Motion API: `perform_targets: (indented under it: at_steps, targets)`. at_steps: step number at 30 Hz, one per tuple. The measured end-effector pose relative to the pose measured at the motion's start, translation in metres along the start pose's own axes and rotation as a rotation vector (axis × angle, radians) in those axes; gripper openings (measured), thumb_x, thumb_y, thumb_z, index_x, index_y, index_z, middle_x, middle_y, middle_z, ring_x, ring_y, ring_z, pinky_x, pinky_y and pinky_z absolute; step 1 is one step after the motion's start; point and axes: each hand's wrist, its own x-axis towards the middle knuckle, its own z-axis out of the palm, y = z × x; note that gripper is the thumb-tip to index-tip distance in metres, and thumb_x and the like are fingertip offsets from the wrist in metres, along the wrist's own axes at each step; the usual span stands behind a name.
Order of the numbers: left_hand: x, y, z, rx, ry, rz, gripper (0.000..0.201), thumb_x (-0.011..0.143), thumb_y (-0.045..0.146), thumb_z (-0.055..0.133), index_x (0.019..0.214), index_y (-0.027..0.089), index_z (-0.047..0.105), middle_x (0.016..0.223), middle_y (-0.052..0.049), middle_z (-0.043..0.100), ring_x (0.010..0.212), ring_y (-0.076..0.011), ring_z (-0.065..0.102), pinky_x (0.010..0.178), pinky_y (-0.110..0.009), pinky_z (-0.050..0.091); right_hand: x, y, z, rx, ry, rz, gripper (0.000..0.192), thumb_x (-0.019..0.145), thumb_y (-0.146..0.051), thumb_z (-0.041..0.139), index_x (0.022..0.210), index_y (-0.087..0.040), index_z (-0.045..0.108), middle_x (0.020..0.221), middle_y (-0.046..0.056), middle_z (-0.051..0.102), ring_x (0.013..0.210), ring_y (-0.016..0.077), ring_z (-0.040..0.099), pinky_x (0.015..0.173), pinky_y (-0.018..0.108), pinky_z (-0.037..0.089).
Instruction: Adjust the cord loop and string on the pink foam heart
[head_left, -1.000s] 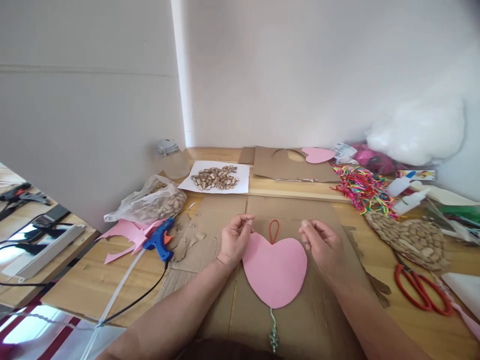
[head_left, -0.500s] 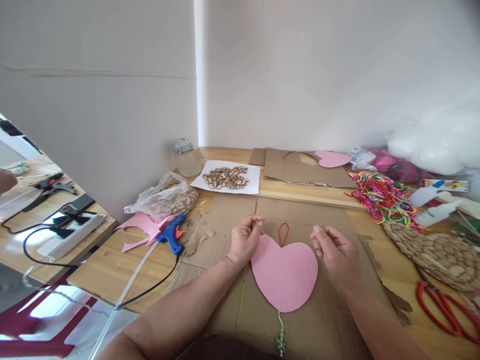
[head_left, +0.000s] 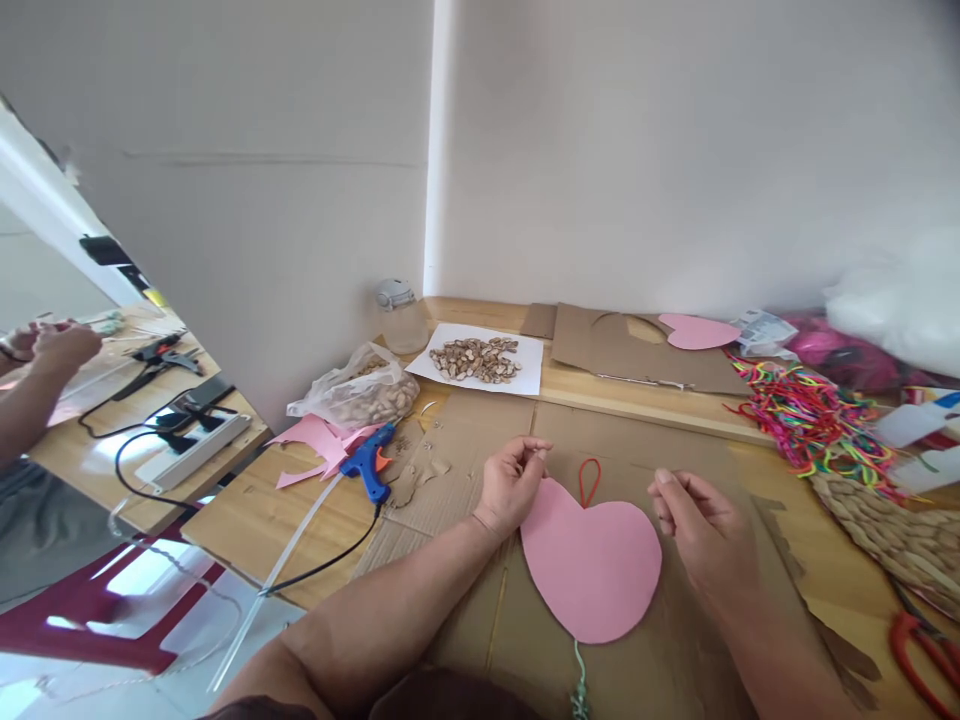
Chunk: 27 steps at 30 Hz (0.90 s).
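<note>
A pink paper heart (head_left: 592, 570) lies on the brown cardboard sheet (head_left: 480, 610), point towards me. From its notch rises a red cord loop (head_left: 590, 482), and a pale green cord (head_left: 579, 680) hangs off its lower tip. My left hand (head_left: 516, 484) is closed in a pinch at the heart's upper left edge. Off the heart's right side, apart from it, my right hand (head_left: 701, 525) is also closed, thumb against the fingers. Whatever is in either pinch, if anything, is too small to make out.
Left stand a blue glue gun (head_left: 367, 463), pink paper scraps (head_left: 311, 445) and a plastic bag (head_left: 360, 390). Behind lie small brown slices (head_left: 476, 358) on white paper. Tangled coloured cords (head_left: 814, 415) and red scissors (head_left: 926, 650) are right. A co-worker's hands (head_left: 64, 345) show far left.
The view has turned left, so the table's contents sit farther right in the picture. More of the co-worker's hands has come into view. My hands keep nearly the same place around the heart.
</note>
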Motion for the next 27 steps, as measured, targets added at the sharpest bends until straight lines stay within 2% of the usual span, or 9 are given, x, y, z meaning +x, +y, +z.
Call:
perform_targets:
  at_steps: [9,27]
  targets:
    - [0.0014,-0.0030,0.0009,-0.027,0.002,0.012,0.025,0.088,0.034,0.061,0.101,0.014,0.070,0.067,0.000,0.061,0.062,-0.0115,0.055,0.061,-0.023,0.043,0.0003,0.0038,-0.0024,0.006,0.009,0.048,0.039,0.083,-0.057,0.073,0.073,-0.020,0.064,0.060,-0.003,0.048,0.052,0.0104,0.041,0.047,0.022,0.034]
    - [0.0034,-0.0073,-0.0005,-0.052,0.000,-0.005,0.028,0.086,0.037,0.062,0.101,0.014,0.070,0.067,0.000,0.062,0.060,-0.0107,0.055,0.061,-0.022,0.042,-0.0010,-0.0012,0.0017,-0.013,0.011,0.016,0.043,0.081,-0.062,0.072,0.070,-0.020,0.063,0.055,-0.004,0.046,0.049,0.0103,0.039,0.047,0.022,0.032]
